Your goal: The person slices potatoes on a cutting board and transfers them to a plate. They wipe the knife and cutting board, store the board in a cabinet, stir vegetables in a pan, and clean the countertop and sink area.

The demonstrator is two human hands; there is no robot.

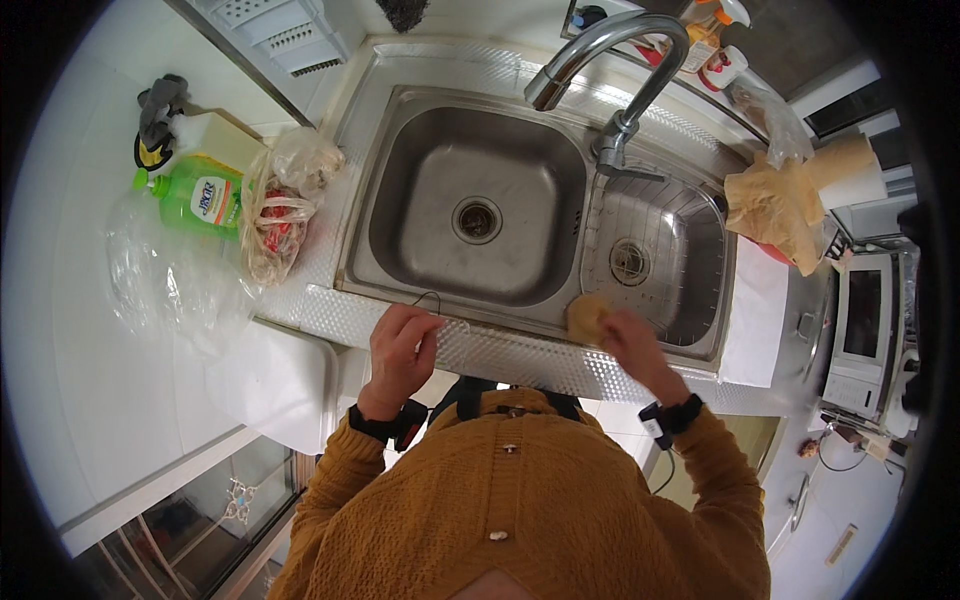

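My left hand point(403, 346) is closed at the front edge of the steel double sink point(360, 262), with a thin dark cord point(430, 295) looping up from its fingertips. Farther right, my right hand point(636, 343) grips a round tan sponge or pad point(587, 318), blurred, at the front rim between the two basins. A wire rack point(675, 199) lines the small right basin, where small crumbs lie near the drain. The large left basin point(420, 187) shows a bare drain. Over the divider arches a chrome faucet point(637, 120).
Left of the sink stand a green soap bottle point(196, 196), a knotted plastic bag point(277, 225) and crumpled clear plastic point(165, 277). To the right are a white sheet point(756, 315), brown paper point(772, 202), a paper roll point(851, 172) and a microwave point(862, 315). Spray bottles point(705, 37) stand behind.
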